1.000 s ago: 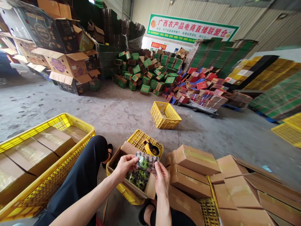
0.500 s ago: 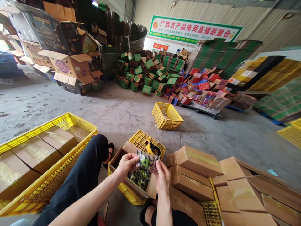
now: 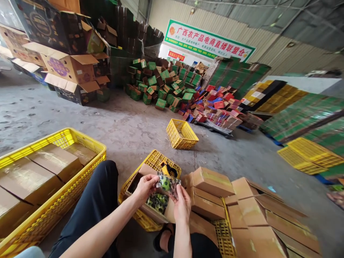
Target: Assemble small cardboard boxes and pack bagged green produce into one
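A green fruit in a clear, dark-patterned plastic wrapper [image 3: 165,183] is stretched out between my two hands. My left hand [image 3: 145,187] pinches the wrapper's left end, and my right hand [image 3: 182,205] grips its right end. Just below is an open cardboard box [image 3: 150,212], with several similar wrapped green fruits [image 3: 158,202] inside; my forearms and hands cover part of it. That box rests on an upturned yellow crate [image 3: 154,157]. Behind the held fruit, a yellow and black tape dispenser [image 3: 169,170] lies on the crate.
To my left stands a long yellow crate [image 3: 88,175] holding closed cardboard boxes. Closed brown boxes [image 3: 212,182] are stacked at my right. A smaller yellow crate [image 3: 182,134] sits ahead on the floor. Farther back are heaped green boxes [image 3: 161,104] and tall carton stacks [image 3: 72,68].
My view has turned slightly right, bringing more of the yellow crates on the right into sight. Both hands keep hold of the wrapped fruit in nearly the same pose.
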### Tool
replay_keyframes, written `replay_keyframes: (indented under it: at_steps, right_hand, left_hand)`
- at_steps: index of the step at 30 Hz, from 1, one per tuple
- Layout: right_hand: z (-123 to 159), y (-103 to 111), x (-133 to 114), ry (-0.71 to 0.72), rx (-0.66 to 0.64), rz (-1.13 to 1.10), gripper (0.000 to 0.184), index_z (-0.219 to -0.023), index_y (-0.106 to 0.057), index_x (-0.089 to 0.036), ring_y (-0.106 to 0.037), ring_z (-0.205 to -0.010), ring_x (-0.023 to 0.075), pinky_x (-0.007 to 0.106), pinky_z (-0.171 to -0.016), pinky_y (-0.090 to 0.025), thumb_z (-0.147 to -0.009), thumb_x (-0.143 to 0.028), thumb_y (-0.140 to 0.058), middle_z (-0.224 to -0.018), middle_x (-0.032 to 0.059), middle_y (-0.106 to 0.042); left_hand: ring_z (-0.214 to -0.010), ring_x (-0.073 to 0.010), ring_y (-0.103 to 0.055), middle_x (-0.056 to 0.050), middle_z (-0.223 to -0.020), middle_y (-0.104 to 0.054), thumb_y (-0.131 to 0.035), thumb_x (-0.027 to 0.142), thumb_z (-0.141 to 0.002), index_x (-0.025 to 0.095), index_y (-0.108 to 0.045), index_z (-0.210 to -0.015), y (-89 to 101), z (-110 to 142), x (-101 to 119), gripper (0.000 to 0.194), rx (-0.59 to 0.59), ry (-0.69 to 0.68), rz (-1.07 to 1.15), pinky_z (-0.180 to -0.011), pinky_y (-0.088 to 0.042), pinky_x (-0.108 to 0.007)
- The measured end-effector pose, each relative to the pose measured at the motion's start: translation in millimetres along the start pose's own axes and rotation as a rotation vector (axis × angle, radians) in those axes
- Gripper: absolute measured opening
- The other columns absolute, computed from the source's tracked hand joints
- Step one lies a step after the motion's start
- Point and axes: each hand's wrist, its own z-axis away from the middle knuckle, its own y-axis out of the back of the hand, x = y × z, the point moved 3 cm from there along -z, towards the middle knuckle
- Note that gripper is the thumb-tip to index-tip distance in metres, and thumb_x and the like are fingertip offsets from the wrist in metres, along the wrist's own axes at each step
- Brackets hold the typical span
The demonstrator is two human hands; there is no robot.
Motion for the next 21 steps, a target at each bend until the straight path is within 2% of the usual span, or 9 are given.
replay_keyframes:
  at_steps: [4, 8, 15, 17, 21]
  right_hand:
    - [11.5, -3.7, -2.4, 0.04, 0.074, 0.035, 0.058, -0.096, -0.08, -0.019, -0.077, -0.082, 0.0254, 0.03, -0.06, -0.061, -0.06, -0.062, -0.091, -0.097, 0.0086, -0.083]
    - [9.3, -0.7, -4.2, 0.058, 0.124, 0.06, 0.06, -0.099, -0.08, -0.018, -0.077, -0.081, 0.0255, 0.03, -0.06, -0.06, -0.062, -0.063, -0.089, -0.098, 0.0097, -0.083]
    - [-5.0, -0.4, -8.1, -0.025, 0.092, 0.044, 0.055, -0.097, -0.079, -0.019, -0.076, -0.086, 0.0262, 0.031, -0.066, -0.061, -0.063, -0.062, -0.089, -0.1, 0.0095, -0.082]
    - [-7.6, -3.1, -6.8, -0.055, 0.085, 0.013, 0.055, -0.097, -0.078, -0.019, -0.076, -0.087, 0.0256, 0.031, -0.068, -0.061, -0.064, -0.06, -0.09, -0.099, 0.009, -0.082]
    - [-10.7, -10.2, -1.0, -0.084, 0.049, 0.001, 0.053, -0.097, -0.079, -0.019, -0.077, -0.09, 0.0276, 0.032, -0.069, -0.061, -0.066, -0.06, -0.089, -0.1, 0.0102, -0.082]
  left_hand:
    - [-0.052, -0.0054, -0.051, 0.003, -0.061, -0.059, -0.099, 0.055, -0.053, 0.012, -0.072, -0.077, 0.7, 1.1, 2.4, 0.056, -0.054, 0.037, 0.035, -0.053, -0.042, -0.018]
    - [-0.051, -0.005, -0.051, 0.002, -0.062, -0.061, -0.099, 0.055, -0.053, 0.012, -0.07, -0.078, -0.9, -6.8, -2.2, 0.057, -0.075, 0.084, 0.045, -0.052, -0.042, -0.018]
    - [-0.052, -0.0065, -0.055, 0.002, -0.064, -0.064, -0.099, 0.05, -0.056, 0.014, -0.067, -0.081, 2.3, -25.9, -1.8, 0.054, -0.09, 0.198, 0.02, -0.055, -0.047, -0.019]
    - [-0.058, -0.0094, -0.062, 0.0, -0.071, -0.067, -0.099, 0.049, -0.059, 0.015, -0.068, -0.085, 3.8, -27.7, 1.3, 0.053, -0.1, 0.247, 0.004, -0.061, -0.052, -0.021]
    - [-0.074, -0.0148, -0.072, -0.006, -0.097, -0.075, -0.096, 0.049, -0.067, 0.017, -0.07, -0.105, -2.3, -29.9, 6.1, 0.056, -0.212, 0.334, -0.013, -0.076, -0.06, -0.031]
